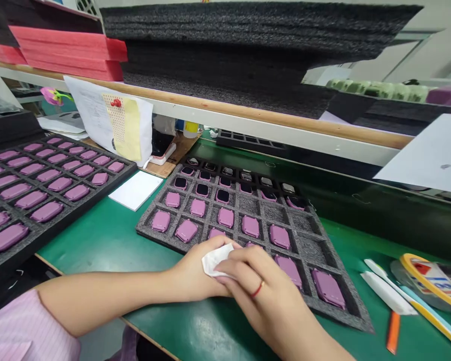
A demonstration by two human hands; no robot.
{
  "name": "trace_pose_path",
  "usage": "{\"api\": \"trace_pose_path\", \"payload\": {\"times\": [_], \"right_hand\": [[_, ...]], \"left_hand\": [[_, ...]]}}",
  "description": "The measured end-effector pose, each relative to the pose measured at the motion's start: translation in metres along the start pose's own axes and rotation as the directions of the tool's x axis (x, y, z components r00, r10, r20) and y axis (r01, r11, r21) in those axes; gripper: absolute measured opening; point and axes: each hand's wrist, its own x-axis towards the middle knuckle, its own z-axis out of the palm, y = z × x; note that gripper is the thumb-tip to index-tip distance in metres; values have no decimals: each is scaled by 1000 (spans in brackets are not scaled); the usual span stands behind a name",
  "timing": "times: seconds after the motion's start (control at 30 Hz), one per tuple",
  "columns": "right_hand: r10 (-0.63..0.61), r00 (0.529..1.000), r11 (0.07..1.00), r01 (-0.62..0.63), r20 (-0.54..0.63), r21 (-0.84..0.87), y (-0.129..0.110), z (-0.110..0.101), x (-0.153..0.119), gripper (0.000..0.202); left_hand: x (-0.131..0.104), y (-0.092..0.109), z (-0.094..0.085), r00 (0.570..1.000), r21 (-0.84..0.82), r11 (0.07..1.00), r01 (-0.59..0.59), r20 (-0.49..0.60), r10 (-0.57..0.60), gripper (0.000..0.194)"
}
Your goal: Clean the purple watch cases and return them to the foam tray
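Note:
My right hand [268, 286], with a red ring-like band on one finger, pinches a folded white wipe [215, 259]. It meets my left hand [201, 268], which is curled behind it over the front edge of a foam tray [312, 249]. Whatever the left fingers hold is hidden behind the wipe and the right hand. In the tray's pockets lie several purple watch cases [280, 236], smooth side up. Farther back, some pockets hold watch cases with black screens [222, 195], and the rearmost row has shiny pieces [266, 181].
At left stands another foam tray [126, 175] of purple cases, with a white pad [136, 190] beside it. A toothbrush [432, 313], an orange-handled tool [393, 333] and a tape roll [426, 281] lie at right. Above runs a shelf edge [248, 118] carrying black foam [229, 65] and red foam [65, 52].

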Motion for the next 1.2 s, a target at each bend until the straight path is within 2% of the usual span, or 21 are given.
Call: {"api": "trace_pose_path", "payload": {"times": [0.13, 0.3, 0.37, 0.43, 0.5, 0.57, 0.6, 0.67, 0.7, 0.77, 0.8, 0.83, 0.9, 0.93, 1.0, 1.03, 1.13, 1.2], "right_hand": [[27, 995, 999, -23, -94, 43, 16, 3, 7, 7], [-10, 1000, 997, 12, -28, 71, 12, 5, 3, 7], [30, 996, 999, -28, -80, 21, 15, 4, 4, 6], [145, 982, 989, -140, -124, 48, 25, 1, 6, 6], [345, 927, 929, -315, -150, 194, 37, -6, 6, 13], [557, 820, 783, -468, -128, 410, 49, -14, 4, 22], [633, 767, 698, -507, -106, 505, 54, -17, 2, 25], [711, 700, 595, -548, -68, 588, 61, -23, -2, 27], [722, 688, 595, -570, -67, 566, 62, -25, -4, 26], [695, 711, 677, -600, -103, 427, 58, -25, -6, 22], [648, 753, 738, -581, -117, 343, 54, -24, -7, 17], [570, 812, 806, -522, -126, 279, 48, -23, -8, 12], [330, 938, 929, -302, -109, 212, 36, -19, -9, 4], [202, 975, 964, -182, -87, 196, 31, -16, -9, 8], [26, 999, 987, -19, -43, 157, 25, -12, -9, 11], [-4, 999, 992, 9, -32, 130, 24, -10, -9, 10], [43, 995, 996, -36, -85, 78, 28, -7, -8, 9], [61, 995, 992, -52, -75, 116, 30, -6, -8, 11]], "left_hand": [[2, 1, 1, 999, 116, 993, -1, -42, 6, 52], [0, -1, 1, 999, 1, 999, 36, -21, -36, 47], [0, 1, 1, 998, 91, 995, 51, -53, -46, 55], [-1, 5, 2, 993, 193, 977, 94, -93, -77, 65], [-1, 9, 2, 988, 234, 963, 136, -99, -116, 69], [-2, 11, 1, 989, 245, 959, 144, -77, -129, 64], [-3, 12, 0, 990, 249, 958, 140, -68, -127, 63], [-3, 13, -1, 990, 255, 957, 138, -57, -127, 62], [-4, 14, -1, 990, 255, 957, 139, -57, -128, 62], [-4, 14, -1, 989, 249, 958, 143, -55, -134, 62], [-4, 15, -1, 989, 245, 958, 148, -57, -139, 62], [-4, 15, 0, 988, 241, 958, 154, -60, -144, 62], [-3, 15, 0, 988, 233, 961, 149, -64, -137, 61], [-2, 15, 0, 991, 236, 963, 133, -61, -122, 60], [-1, 16, 1, 994, 242, 964, 108, -54, -98, 57], [-1, 16, 1, 993, 241, 964, 113, -55, -103, 56], [0, 17, 1, 983, 241, 954, 179, -82, -164, 56], [0, 17, 2, 981, 258, 947, 192, -82, -176, 57]]}}
